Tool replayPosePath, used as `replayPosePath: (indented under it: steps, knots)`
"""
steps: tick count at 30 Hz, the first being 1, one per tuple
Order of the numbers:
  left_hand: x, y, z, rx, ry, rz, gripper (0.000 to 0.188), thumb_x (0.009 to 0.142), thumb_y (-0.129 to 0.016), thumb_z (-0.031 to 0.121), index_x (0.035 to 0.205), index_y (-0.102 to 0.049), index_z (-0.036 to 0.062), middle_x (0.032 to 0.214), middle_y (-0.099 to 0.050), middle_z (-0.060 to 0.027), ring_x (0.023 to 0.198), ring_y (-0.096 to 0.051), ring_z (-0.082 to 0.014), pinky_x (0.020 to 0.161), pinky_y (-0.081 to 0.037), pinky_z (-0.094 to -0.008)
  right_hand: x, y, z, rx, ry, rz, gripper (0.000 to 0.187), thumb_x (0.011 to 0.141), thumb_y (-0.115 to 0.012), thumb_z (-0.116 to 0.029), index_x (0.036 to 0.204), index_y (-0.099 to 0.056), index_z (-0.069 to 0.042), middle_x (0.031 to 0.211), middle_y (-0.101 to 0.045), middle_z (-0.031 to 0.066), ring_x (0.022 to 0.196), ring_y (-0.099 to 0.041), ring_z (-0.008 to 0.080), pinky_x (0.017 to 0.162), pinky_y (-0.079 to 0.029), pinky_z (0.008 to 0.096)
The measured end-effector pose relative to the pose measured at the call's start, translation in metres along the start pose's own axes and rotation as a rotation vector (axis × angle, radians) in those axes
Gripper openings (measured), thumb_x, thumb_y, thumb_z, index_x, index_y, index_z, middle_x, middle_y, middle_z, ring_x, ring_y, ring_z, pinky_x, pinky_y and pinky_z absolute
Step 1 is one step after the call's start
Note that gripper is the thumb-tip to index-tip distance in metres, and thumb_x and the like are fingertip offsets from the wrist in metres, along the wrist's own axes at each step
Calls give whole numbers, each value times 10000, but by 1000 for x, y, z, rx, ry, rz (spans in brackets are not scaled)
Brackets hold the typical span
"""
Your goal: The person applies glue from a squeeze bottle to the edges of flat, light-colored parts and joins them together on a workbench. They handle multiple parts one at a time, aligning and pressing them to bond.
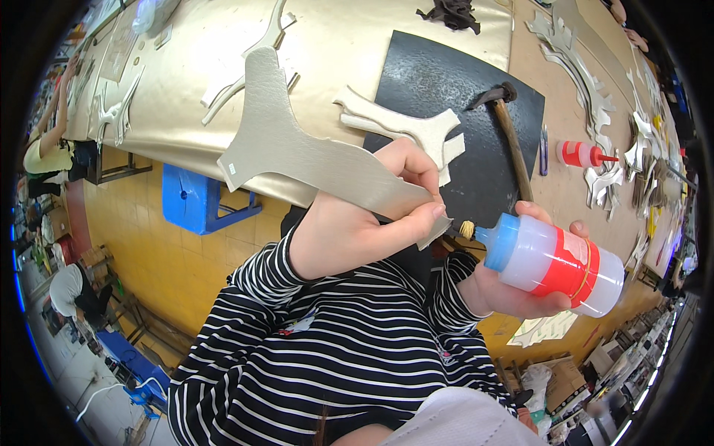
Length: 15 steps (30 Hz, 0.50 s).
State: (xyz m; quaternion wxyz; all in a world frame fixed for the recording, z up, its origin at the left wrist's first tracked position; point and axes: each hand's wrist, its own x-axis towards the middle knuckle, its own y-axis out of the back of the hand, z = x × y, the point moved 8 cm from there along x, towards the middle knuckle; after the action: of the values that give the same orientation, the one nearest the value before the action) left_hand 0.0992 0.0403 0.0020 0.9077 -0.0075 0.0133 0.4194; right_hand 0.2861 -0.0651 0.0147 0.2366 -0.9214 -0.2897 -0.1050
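My left hand (338, 234) pinches the narrow end of a flat, Y-shaped cut piece of beige-gold leather (294, 145). The piece stretches up and left, with a small pale sticker on one arm. A clear squeeze bottle (606, 276) with a blue cap and red label lies tilted in my right hand (506, 290), its fingers wrapped round it. The bottle's nozzle, crusted with something yellowish (467, 229), points at the pinched end of the leather, close beside it. Whether they touch I cannot tell.
Stacked leather cutouts (416, 130) overlap a black board (476, 160) on the table. A wooden-handled hammer (509, 137) lies on the board. Further right are a pen (544, 152) and a red-capped bottle (584, 154). A blue stool (186, 201) stands left; other people are beyond.
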Motion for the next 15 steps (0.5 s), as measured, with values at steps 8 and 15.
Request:
replayPosePath:
  steps: [8, 15]
  knots:
    - [1, -1, 1, 1, -20, -11, 179, 882, -628, 15, 992, -489, 40, 881, -659, -83, 863, -666, -129, 760, -520, -248, -2, -2, 0, 7, 46, -47, 953, 805, -668, -586, 1323, -190, 55, 1213, -385, 188, 763, -634, 504, 550, -587, 439]
    - [2, 0, 0, 6, -23, -1, 175, 881, -630, 19, 991, -496, 43, 880, -660, -81, 860, -667, -124, 747, -520, -242, -7, -4, -5, 115, 157, -97, 918, 846, -622, -579, 1289, -183, 94, 1263, -368, 212, 771, -640, 503, 542, -598, 416]
